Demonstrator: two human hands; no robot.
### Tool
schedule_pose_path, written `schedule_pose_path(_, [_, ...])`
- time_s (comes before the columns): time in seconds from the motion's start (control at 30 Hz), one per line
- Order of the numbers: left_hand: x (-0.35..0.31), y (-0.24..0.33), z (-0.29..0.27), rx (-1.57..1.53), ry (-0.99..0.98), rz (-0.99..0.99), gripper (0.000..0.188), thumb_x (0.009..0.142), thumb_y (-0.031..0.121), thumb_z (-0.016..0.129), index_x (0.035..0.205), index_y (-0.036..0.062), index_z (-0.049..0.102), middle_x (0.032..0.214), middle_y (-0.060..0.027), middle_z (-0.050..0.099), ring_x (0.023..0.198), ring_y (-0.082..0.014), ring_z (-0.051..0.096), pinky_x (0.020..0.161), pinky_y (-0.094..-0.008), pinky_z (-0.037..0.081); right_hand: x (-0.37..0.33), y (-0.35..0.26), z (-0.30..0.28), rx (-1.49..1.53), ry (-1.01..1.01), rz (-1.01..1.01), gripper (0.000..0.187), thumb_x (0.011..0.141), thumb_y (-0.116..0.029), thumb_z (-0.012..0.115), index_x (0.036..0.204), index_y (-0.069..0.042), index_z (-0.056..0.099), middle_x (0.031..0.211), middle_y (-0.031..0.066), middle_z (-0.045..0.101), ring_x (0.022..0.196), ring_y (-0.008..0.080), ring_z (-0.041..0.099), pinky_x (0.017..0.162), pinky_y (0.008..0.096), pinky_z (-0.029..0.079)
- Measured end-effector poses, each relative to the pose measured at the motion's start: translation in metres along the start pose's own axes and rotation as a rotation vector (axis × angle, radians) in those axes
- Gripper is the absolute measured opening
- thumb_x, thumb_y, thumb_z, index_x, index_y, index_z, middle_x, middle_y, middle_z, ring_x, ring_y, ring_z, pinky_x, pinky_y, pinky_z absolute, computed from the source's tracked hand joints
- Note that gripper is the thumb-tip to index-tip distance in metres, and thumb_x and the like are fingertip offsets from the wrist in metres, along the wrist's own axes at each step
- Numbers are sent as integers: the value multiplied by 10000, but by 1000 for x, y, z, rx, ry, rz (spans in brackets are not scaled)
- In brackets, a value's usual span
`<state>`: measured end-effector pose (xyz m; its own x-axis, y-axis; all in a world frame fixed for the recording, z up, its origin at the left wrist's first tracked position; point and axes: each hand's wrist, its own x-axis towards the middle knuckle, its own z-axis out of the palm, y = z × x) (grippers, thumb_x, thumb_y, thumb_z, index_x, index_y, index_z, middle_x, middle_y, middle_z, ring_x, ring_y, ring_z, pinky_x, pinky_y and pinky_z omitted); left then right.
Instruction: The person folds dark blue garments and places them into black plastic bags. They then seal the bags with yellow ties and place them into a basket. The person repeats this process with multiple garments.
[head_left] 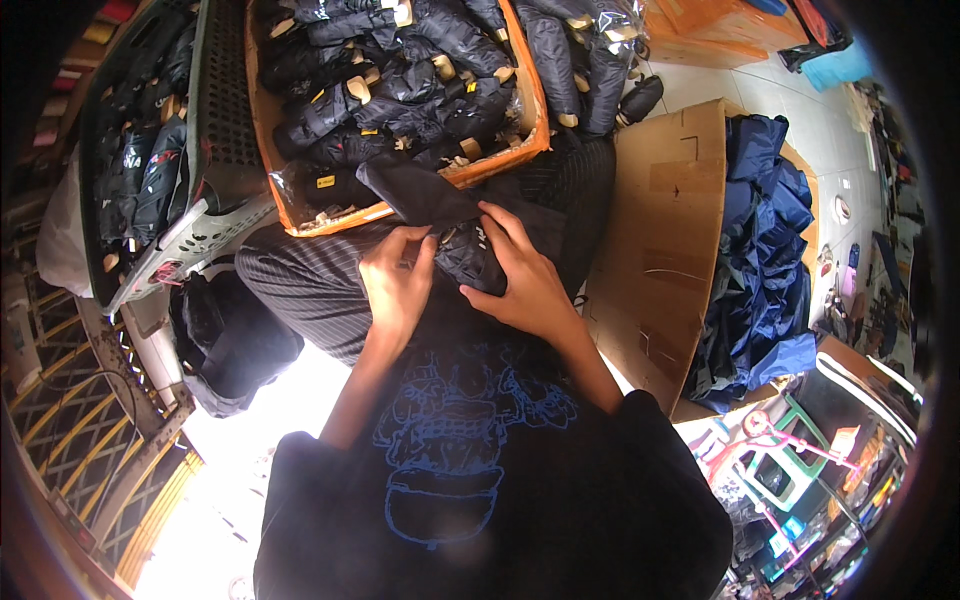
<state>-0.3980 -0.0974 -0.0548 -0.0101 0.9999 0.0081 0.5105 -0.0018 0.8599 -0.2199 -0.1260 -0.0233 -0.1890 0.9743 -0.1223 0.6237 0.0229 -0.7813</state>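
To your right stands the tall cardboard box (655, 235), with dark blue cloth (760, 255) heaped in its opening; its far side is mostly hidden. On your left, the grey plastic crate (185, 245) holds more black pieces and runs into the dark rim of the view, so its outer edge is hard to make out. Ahead of your lap, the orange-edged box (535, 100) is cut off at the top, its packed black rolls (400, 95) overlapping so that many show only pale ends. Your striped trousers (300, 285) lie partly under that box, and a black bag (225, 345) sits beside them, its contents too dark to read. Your right hand (525, 275) is curled around the black bundle (470, 262) above your lap, thumb below and fingers above, covering its right side. Your left hand (397, 275) is bent nearly closed at the bundle's left edge, thumb and forefinger close together; I cannot tell whether they pinch anything. A dark flap of cloth (415, 192) reaches from the bundle toward the orange-edged box; where the two join is unclear.
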Motion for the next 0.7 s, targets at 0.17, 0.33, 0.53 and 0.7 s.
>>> schedule_pose_path(0.17, [-2, 2, -8, -1, -7, 159, 132, 793, -7, 697, 923, -19, 683, 768, -114, 667, 622, -180, 653, 580, -292, 500, -1, -4, 1, -33, 20, 12, 768, 699, -265, 756, 1314, 61, 428, 1437, 137, 379, 1125, 353, 572, 900, 405, 492])
schedule_pose_path(0.33, [-5, 4, -20, 8, -52, 251, 133, 800, -40, 675, 932, -29, 669, 765, -105, 623, 648, -198, 641, 593, -284, 505, -3, -8, 5, -17, 33, 26, 754, 693, -253, 762, 1317, 22, 441, 1424, 120, 400, 1143, 343, 562, 912, 410, 488])
schedule_pose_path(0.53, [-7, 10, -27, -65, -98, 338, 107, 813, -59, 642, 919, -42, 651, 829, -135, 622, 684, -208, 638, 617, -289, 505, -4, -3, 2, -3, -1, -1, 795, 690, -247, 775, 1356, -12, 409, 1341, 143, 452, 1141, 358, 556, 909, 421, 489])
schedule_pose_path(0.7, [-11, 8, -25, -106, -95, 267, 119, 809, -48, 658, 928, -35, 653, 837, -116, 608, 692, -182, 621, 615, -281, 498, -5, -9, -2, 39, -4, 22, 811, 693, -262, 785, 1386, -76, 406, 1223, 154, 510, 1083, 367, 576, 863, 427, 496])
